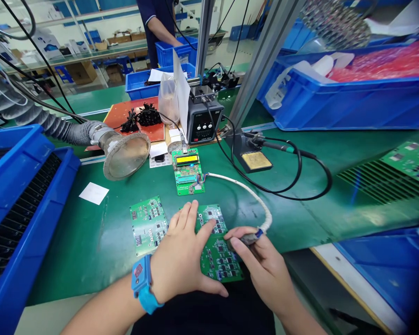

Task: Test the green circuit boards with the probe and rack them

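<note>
My left hand point(181, 253), with a blue wrist strap point(143, 281), lies spread over a green circuit board panel point(221, 260) at the table's front edge. Between the thumb and fingers of my right hand point(265, 263) is a grey probe connector point(249, 238), held at the panel's right edge; whether its tip touches the board is hidden. A white sleeved cable point(253, 193) runs from it to a green programmer board point(188, 173) with a lit yellow display. Left of my hand, another circuit board panel point(148, 223) lies flat, partly covered by my fingers.
A soldering station point(204, 121) and iron stand point(251, 156) stand behind, with looping black cables. A fume extractor nozzle point(127, 156) hangs at left near a paper slip point(93, 193). Blue bins point(352, 104) flank the table point(310, 223). Across the bench, a person point(157, 28) reaches into a bin.
</note>
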Tool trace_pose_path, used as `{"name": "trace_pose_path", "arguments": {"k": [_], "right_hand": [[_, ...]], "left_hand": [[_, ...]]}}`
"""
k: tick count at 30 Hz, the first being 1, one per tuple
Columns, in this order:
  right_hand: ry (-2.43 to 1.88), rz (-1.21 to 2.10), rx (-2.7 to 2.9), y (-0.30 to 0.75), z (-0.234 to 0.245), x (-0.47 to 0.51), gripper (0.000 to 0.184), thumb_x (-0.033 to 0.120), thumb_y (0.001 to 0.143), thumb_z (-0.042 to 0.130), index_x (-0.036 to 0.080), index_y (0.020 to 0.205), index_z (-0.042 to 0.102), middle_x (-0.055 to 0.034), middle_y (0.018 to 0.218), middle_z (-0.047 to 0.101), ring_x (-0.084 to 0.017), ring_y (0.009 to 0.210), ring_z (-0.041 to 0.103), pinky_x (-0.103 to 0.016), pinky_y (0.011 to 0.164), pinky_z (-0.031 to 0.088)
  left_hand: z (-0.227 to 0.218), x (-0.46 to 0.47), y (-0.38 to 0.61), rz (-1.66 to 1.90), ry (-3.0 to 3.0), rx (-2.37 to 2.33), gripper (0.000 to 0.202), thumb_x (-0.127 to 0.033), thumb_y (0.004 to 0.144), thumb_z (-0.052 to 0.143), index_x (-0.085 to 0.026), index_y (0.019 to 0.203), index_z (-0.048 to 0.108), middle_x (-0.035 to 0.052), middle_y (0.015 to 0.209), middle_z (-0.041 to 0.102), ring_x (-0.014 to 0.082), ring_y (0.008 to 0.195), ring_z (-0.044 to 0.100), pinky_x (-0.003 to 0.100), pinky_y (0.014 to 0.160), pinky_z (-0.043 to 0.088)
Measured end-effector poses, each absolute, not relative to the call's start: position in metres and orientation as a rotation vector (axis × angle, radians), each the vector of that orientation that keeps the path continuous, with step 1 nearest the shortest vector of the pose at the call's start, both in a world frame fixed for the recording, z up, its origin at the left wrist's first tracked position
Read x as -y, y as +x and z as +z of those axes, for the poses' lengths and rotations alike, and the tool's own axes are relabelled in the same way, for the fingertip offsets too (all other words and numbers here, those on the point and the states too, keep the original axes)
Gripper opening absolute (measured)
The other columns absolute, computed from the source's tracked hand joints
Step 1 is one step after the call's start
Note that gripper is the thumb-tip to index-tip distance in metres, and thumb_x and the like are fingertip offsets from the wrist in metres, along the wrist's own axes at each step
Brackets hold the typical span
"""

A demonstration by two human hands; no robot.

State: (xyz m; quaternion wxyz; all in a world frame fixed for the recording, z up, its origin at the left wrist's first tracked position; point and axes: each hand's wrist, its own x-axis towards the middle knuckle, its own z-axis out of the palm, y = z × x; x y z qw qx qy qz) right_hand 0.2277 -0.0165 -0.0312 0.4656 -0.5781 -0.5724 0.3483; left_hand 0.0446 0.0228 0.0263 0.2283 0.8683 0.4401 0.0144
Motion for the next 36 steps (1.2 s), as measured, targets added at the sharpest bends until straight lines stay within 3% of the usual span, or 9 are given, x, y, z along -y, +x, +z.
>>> {"name": "trace_pose_path", "arguments": {"k": [36], "right_hand": [[-1.38, 0.77, 1.474, 0.2277, -0.0343, 0.0162, 0.007, 0.03, 0.091, 0.054, 0.023, 0.091, 0.057, -0.0017, 0.085, 0.067, -0.016, 0.082, 0.065, -0.023, 0.073, 0.052]], "left_hand": [[0.0229, -0.0221, 0.0454, 0.064, 2.403, -1.193, 0.112, -0.071, 0.052, 0.077, -0.014, 0.141, 0.04, 0.0285, 0.153, 0.013, 0.0529, 0.137, 0.014, 0.07, 0.101, 0.025]]}}
